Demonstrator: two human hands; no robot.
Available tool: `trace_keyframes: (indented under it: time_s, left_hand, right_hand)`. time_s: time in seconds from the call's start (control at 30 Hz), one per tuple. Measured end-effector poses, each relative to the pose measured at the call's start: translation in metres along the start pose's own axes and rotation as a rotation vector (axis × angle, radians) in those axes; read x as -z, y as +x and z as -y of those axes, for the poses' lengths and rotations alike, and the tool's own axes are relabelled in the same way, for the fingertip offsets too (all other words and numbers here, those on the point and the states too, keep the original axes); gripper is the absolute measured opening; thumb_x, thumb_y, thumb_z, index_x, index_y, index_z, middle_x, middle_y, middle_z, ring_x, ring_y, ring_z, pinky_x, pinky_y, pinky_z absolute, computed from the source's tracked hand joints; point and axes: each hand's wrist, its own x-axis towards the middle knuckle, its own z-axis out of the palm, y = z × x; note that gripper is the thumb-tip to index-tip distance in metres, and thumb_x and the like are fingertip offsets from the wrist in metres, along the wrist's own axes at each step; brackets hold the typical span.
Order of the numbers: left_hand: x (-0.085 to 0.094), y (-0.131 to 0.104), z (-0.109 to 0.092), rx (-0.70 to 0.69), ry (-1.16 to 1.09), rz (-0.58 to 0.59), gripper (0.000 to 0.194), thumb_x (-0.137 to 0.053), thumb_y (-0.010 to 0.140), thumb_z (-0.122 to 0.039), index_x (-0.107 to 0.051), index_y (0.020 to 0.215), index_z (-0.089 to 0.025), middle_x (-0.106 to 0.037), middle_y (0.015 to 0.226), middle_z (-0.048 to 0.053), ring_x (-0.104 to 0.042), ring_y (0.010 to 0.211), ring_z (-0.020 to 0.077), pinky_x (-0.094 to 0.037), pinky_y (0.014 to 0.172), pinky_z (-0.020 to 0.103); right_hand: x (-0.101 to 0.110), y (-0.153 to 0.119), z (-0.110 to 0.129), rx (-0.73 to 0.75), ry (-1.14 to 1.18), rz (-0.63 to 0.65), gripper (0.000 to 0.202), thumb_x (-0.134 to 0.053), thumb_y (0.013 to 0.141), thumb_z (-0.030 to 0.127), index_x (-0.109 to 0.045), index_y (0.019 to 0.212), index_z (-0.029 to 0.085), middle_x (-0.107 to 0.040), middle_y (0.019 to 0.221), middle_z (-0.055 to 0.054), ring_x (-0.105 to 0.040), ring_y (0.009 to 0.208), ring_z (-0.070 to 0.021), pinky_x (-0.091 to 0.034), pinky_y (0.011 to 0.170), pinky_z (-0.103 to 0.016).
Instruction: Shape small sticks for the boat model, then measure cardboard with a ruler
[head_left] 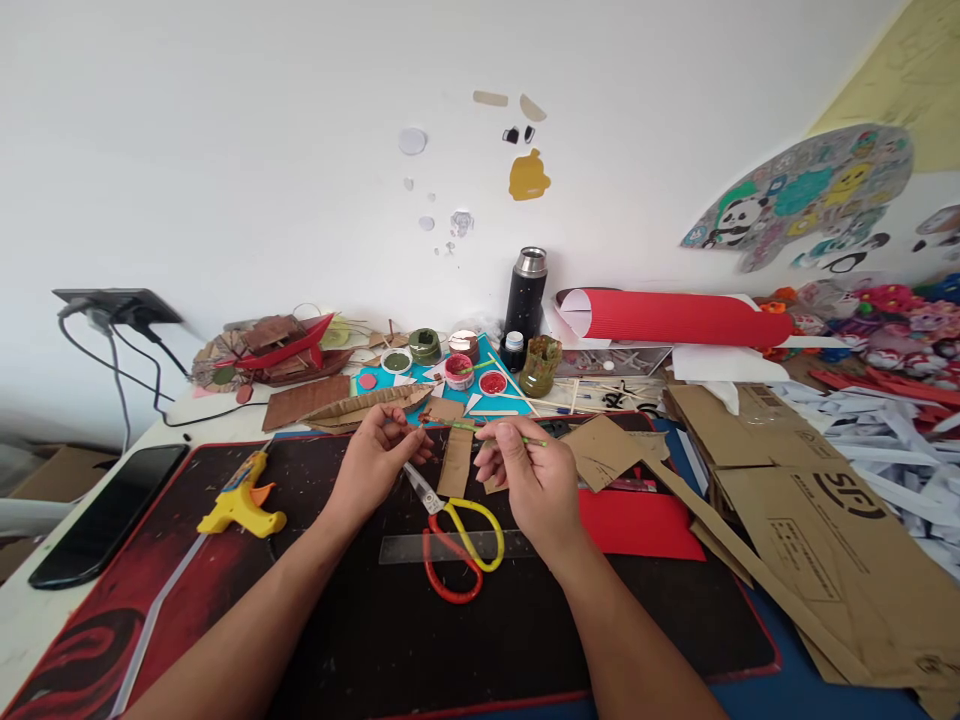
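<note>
My right hand [536,475] is closed around a thin paintbrush with a green handle [534,441]. Its brown-stained tip points left, towards my left hand [382,455]. The fingers of that left hand are pinched together beside the brush tip; anything between them is too small or hidden to make out. Below the hands lie scissors [487,535] with one yellow and one red handle, across a clear ruler [401,549]. A cardboard strip [455,462] lies between the hands. Just beyond them is a curved, boat-like corrugated cardboard piece [367,408].
Paint pots [459,372], a murky jar [541,366] and a black flask [527,290] stand at the back. A yellow glue gun [244,500] and a phone [109,515] lie left. Cardboard [817,540], red paper [637,525] and paper strips [885,470] lie right.
</note>
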Motion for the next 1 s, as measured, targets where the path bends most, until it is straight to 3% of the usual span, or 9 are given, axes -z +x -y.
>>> trace_keyframes:
  time_s: [0.27,0.6,0.83,1.0]
  left_hand:
    - [-0.0001,-0.0006,-0.0018,0.004,-0.017,-0.015,0.050,-0.086,0.081,-0.054,-0.051,0.102,-0.024,-0.079,0.080,0.001,-0.076,0.069,0.0207,-0.062,0.069,0.034]
    - [0.0017,-0.0007,-0.0013,-0.039,-0.080,-0.085,0.039,-0.082,0.086,-0.049,-0.058,0.101,-0.022,-0.078,0.080,0.002,-0.074,0.067,0.0190,-0.060,0.066,0.032]
    - [0.0011,-0.0005,-0.0020,0.000,-0.111,-0.105,0.047,-0.088,0.080,-0.055,-0.067,0.103,-0.019,-0.083,0.095,0.009,-0.080,0.085,0.0257,-0.064,0.076,0.037]
    - [0.0005,-0.0007,-0.0029,0.008,-0.165,-0.097,0.050,-0.095,0.074,-0.050,-0.069,0.104,-0.019,-0.084,0.100,0.010,-0.081,0.087,0.0252,-0.064,0.077,0.035]
  right_hand:
    - [0.0049,0.0045,-0.0003,-0.012,-0.017,-0.140,0.048,-0.055,0.108,0.062,-0.075,0.094,0.020,-0.073,0.072,-0.003,-0.070,0.057,-0.0144,-0.052,0.049,-0.023]
    - [0.0036,0.0019,0.0025,-0.007,0.005,-0.130,0.047,-0.056,0.108,0.061,-0.076,0.094,0.020,-0.072,0.071,-0.003,-0.070,0.058,-0.0146,-0.052,0.050,-0.023]
    - [0.0036,0.0025,0.0036,-0.003,-0.018,-0.111,0.049,-0.056,0.107,0.063,-0.075,0.093,0.021,-0.073,0.070,-0.003,-0.071,0.057,-0.0155,-0.052,0.048,-0.023]
    - [0.0035,0.0020,0.0040,0.002,-0.025,-0.112,0.048,-0.056,0.107,0.063,-0.075,0.092,0.021,-0.073,0.069,-0.003,-0.072,0.058,-0.0158,-0.052,0.048,-0.023]
